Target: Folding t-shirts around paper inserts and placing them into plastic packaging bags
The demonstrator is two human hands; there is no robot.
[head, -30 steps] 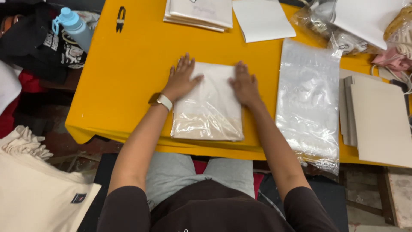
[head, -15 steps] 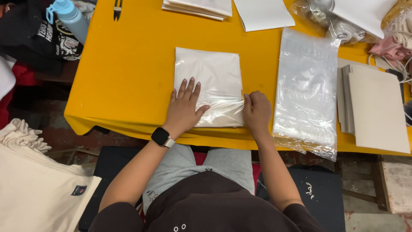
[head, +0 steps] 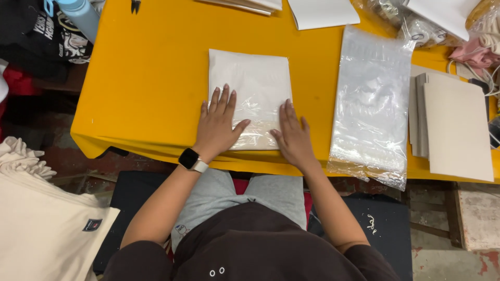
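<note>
White folded garment in a clear bag (head: 250,96) lies on the orange bench (head: 151,78), its long axis running away from the person. Both hands press flat, fingers spread, on its near end: left hand (head: 219,125), right hand (head: 292,136). Empty clear bags (head: 372,104) lie just right of it.

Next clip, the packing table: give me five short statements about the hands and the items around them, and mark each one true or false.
1. Both hands lie flat on the bagged white garment. True: left hand, right hand.
2. The table is covered in green. False: it is yellow-orange.
3. A stack of empty clear plastic bags lies to the right of the garment. True.
4. The watch is on the right wrist. False: it is on the left wrist.
5. The right hand holds scissors. False: it is empty, pressing on the garment's near edge.
</note>
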